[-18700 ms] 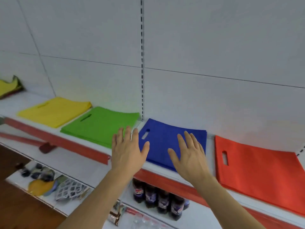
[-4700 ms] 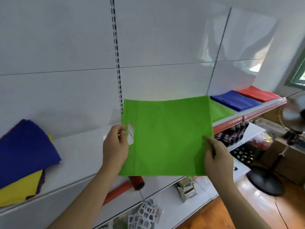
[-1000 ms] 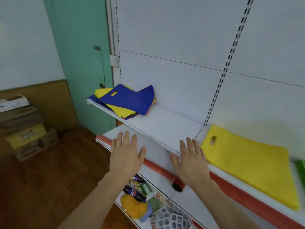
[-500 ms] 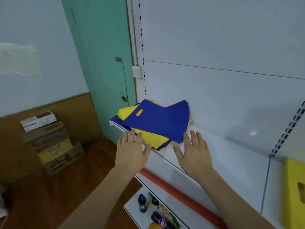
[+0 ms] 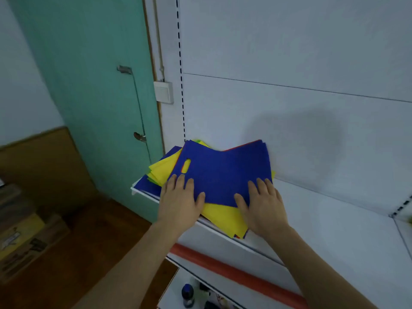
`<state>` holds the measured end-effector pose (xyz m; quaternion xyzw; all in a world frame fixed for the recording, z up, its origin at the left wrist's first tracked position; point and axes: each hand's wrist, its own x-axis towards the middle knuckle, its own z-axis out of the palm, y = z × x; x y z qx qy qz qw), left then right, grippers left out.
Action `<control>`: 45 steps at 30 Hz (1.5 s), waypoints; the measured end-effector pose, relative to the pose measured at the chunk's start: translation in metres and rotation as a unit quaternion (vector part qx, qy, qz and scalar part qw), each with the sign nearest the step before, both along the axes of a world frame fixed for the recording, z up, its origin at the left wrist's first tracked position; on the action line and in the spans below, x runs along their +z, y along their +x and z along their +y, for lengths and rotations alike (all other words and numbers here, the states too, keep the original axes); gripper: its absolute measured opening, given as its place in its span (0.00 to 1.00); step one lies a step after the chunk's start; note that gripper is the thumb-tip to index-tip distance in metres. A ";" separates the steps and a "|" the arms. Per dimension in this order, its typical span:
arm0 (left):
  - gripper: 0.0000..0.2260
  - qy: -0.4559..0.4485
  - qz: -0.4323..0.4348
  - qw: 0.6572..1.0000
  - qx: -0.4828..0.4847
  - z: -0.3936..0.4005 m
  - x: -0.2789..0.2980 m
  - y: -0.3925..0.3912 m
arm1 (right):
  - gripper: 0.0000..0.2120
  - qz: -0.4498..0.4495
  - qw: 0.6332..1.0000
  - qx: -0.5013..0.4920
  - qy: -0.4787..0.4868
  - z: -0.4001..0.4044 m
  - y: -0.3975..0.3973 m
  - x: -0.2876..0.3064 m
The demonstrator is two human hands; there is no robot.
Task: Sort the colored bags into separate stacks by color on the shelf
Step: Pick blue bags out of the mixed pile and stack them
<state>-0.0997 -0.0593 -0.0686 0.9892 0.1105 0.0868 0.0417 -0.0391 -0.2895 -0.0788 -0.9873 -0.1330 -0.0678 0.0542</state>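
Note:
A mixed pile of flat bags lies at the left end of the white shelf (image 5: 323,219). On top is a blue bag (image 5: 225,172) with a cut-out handle slot. Beneath it show yellow bags (image 5: 223,216), more blue and thin red edges. My left hand (image 5: 180,201) lies flat on the blue bag's near left corner, fingers straight. My right hand (image 5: 262,205) lies flat on its near right edge, fingers spread over blue and yellow.
A teal door (image 5: 95,85) stands left of the shelf, with a wall switch (image 5: 163,92) beside it. Cardboard boxes (image 5: 24,237) sit on the wooden floor at left. A red rail (image 5: 234,270) runs below the shelf, with bottles (image 5: 187,294) on a lower shelf.
My view has swung left and closer to the pile. Both hands moved forward from hovering before the shelf edge and now rest flat on the top blue bag.

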 end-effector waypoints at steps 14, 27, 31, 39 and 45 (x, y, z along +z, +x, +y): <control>0.38 0.048 0.029 0.992 -0.117 0.016 -0.026 0.033 | 0.35 0.020 0.987 -0.157 0.041 0.018 -0.011 -0.001; 0.37 -0.023 0.025 0.991 -0.130 0.013 -0.013 0.032 | 0.28 0.026 0.920 -0.289 0.263 -0.014 0.009 0.006; 0.27 -0.011 0.008 0.983 -0.184 0.002 -0.017 0.032 | 0.28 -0.015 0.909 -0.291 0.296 -0.023 0.013 0.011; 0.24 -0.069 -0.022 0.970 -0.232 -0.003 -0.021 0.036 | 0.28 -0.019 0.888 -0.308 0.342 -0.039 0.023 0.013; 0.33 -0.050 -0.014 0.982 -0.180 0.007 -0.011 0.043 | 0.14 0.003 0.923 -0.266 0.279 -0.050 0.029 0.018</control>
